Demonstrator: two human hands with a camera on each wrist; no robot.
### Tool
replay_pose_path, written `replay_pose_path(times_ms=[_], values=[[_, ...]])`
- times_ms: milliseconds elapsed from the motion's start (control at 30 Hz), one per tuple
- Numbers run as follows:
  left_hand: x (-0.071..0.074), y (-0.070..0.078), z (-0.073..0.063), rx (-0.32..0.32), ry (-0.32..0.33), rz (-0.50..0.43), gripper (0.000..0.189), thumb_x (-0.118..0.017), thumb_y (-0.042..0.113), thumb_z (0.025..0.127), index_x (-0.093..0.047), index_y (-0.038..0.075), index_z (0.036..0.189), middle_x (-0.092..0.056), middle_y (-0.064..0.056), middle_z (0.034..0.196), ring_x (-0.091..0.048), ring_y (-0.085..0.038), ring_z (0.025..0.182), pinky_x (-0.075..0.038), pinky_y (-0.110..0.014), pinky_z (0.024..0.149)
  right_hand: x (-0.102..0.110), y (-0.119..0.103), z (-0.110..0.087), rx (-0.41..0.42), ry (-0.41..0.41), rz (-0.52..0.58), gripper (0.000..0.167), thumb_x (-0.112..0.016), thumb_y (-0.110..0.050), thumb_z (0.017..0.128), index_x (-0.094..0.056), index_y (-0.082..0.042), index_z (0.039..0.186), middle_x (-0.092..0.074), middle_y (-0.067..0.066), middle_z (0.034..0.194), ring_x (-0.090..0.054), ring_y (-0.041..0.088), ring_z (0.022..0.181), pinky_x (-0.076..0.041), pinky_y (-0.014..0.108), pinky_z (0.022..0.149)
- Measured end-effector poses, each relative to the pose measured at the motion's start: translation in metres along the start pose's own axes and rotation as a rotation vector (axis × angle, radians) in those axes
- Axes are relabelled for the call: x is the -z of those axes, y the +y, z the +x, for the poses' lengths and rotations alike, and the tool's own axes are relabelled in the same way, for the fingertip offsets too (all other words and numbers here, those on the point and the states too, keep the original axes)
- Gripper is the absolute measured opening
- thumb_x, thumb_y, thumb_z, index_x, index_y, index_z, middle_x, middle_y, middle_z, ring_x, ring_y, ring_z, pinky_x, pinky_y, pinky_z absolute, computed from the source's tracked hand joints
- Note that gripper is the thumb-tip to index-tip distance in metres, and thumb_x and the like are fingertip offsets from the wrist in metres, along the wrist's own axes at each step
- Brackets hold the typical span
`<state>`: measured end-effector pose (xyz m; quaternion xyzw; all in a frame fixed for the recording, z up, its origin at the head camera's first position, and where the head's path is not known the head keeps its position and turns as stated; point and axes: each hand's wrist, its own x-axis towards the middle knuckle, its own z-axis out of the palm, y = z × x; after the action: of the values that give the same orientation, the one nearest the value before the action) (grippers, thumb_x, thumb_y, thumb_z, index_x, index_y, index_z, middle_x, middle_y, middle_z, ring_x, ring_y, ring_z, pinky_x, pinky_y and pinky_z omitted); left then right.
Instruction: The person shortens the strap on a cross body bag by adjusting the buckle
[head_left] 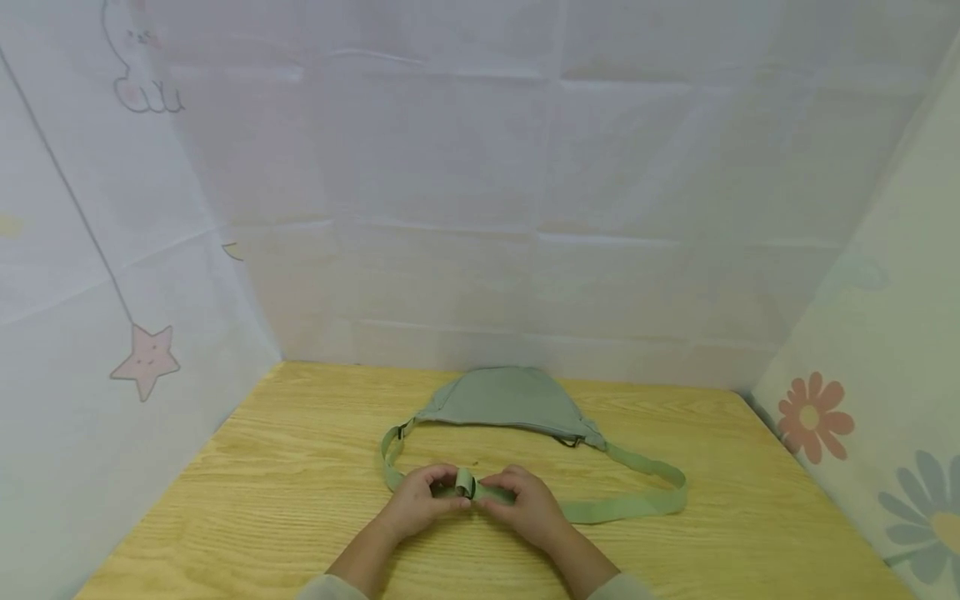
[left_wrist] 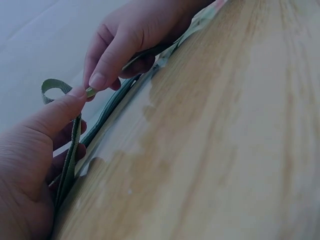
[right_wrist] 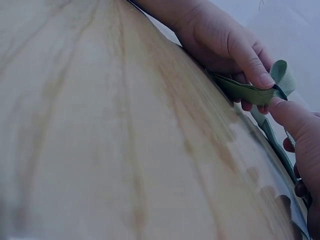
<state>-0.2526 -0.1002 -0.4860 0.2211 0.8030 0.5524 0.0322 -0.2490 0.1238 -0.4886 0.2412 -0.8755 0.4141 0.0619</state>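
A grey-green waist bag (head_left: 510, 398) lies toward the back of the table, its pale green strap (head_left: 637, 504) curving round in front. My left hand (head_left: 422, 502) pinches the strap between thumb and fingers beside a small dark slider buckle (head_left: 472, 488). From the other side, my right hand (head_left: 531, 510) pinches the strap close to the same buckle. Between the two hands a short strap loop (head_left: 463, 481) stands up; both wrist views show this webbing loop (right_wrist: 283, 75) rising at the fingertips. The fingers partly hide the buckle.
The bag and strap lie on a wood-grain table (head_left: 262, 500). A pale cloth wall (head_left: 480, 275) stands behind it, with printed cloth on both sides. Near the bag's left end, a dark strap fitting (head_left: 402, 432) shows.
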Motion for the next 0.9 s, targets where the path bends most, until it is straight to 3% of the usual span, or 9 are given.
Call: replay_pose_path(times_ms=[367,567,900], values=[[0.0,0.001,0.0,0.008,0.003,-0.037,0.034,-0.077,0.02,0.085,-0.068,0.008,0.115,-0.07,-0.007,0.111,-0.058,-0.009,0.099,-0.047,-0.025,0.086,0.003,-0.004,0.001,0.005,-0.041,-0.063,0.051,-0.081,-0.037,0.079,-0.068,-0.012,0.122,-0.062,-0.005,0.1,-0.046,0.0,0.078,-0.043,0.02,0.068],[0.001,0.0,0.0,0.023,0.018,-0.047,0.033,-0.078,0.02,0.084,-0.068,0.007,0.113,-0.07,-0.007,0.11,-0.057,-0.007,0.098,-0.046,-0.023,0.085,0.008,-0.002,-0.002,0.012,-0.021,-0.135,0.049,-0.082,-0.035,0.078,-0.069,-0.014,0.121,-0.064,-0.006,0.103,-0.053,0.001,0.084,-0.048,0.023,0.073],[0.001,0.003,-0.002,0.018,0.016,-0.069,0.033,-0.077,0.018,0.085,-0.068,0.005,0.113,-0.07,-0.01,0.11,-0.057,-0.004,0.096,-0.046,-0.023,0.086,0.015,0.005,-0.006,0.0,-0.036,-0.147,0.049,-0.081,-0.038,0.079,-0.069,-0.015,0.121,-0.064,-0.007,0.102,-0.055,0.003,0.085,-0.048,0.024,0.073]])
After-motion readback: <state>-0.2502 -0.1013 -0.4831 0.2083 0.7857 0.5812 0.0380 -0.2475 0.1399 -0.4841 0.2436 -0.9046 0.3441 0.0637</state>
